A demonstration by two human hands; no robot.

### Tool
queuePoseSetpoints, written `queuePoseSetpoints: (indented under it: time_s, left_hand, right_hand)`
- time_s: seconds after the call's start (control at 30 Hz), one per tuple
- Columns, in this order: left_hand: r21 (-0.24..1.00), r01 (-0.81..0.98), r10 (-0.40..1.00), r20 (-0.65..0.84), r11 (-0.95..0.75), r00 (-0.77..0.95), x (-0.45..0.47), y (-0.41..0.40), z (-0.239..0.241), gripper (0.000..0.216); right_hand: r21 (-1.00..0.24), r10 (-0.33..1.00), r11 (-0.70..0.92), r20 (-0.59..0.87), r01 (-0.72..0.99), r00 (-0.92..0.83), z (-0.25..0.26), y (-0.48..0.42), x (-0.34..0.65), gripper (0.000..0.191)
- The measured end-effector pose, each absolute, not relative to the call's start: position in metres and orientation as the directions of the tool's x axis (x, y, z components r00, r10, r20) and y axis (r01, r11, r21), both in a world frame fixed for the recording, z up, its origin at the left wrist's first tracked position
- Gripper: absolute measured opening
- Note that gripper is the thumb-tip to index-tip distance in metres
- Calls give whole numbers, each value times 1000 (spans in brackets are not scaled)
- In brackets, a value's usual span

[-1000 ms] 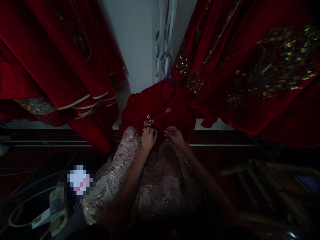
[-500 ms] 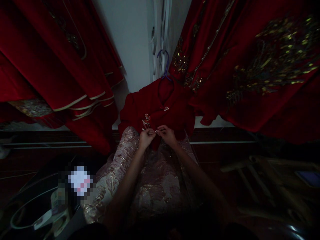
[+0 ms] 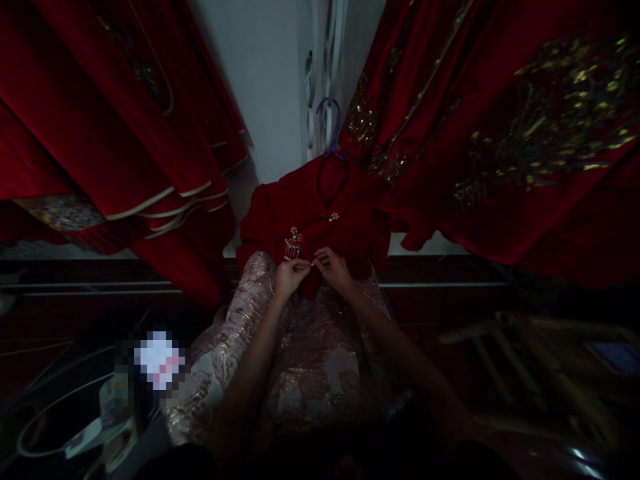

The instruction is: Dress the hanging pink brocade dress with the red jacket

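A red jacket on a purple hanger lies spread before me, its lower part over shiny pinkish patterned fabric. My left hand and my right hand meet at the jacket's lower front, fingertips pinched close together. Between them is a small pale ornament, like a button or bead; its exact kind is too small to make out. Just above my left hand, a brooch with hanging beads sits on the jacket. A smaller flower-shaped ornament is fixed below the neckline.
Red garments with pale trim hang at left, and a red garment with gold sequins hangs at right. A dark round container with assorted items stands at lower left. Wooden bars, perhaps a stool or rack, are at lower right, near a phone-like object.
Both hands stay at the same spot on the jacket, with only slight finger movement. The view has shifted a little.
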State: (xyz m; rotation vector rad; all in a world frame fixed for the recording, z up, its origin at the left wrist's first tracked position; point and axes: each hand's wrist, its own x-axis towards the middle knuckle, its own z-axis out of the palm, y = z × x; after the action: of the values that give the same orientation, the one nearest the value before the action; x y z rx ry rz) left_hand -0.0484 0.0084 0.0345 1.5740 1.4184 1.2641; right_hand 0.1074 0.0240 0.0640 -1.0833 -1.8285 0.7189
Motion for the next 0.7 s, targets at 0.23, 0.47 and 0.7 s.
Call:
queuePoseSetpoints:
  time_s: [0.23,0.47,0.7]
  left_hand:
    - [783,590,936,330,-198,-125,-56,5,55,17]
    - [716,651,955,293,-252,47,-63,-2,67,16]
    - [666,727,967,253,-166,-11,-53,-4,64,17]
  right_hand:
    - [-843,899,410,312,347,-306,56,15,132,22]
    - [-807,916,401,364,434,-169,65,17,141,22]
    - [-810,885,457,374,368,-277,51,14,130,26]
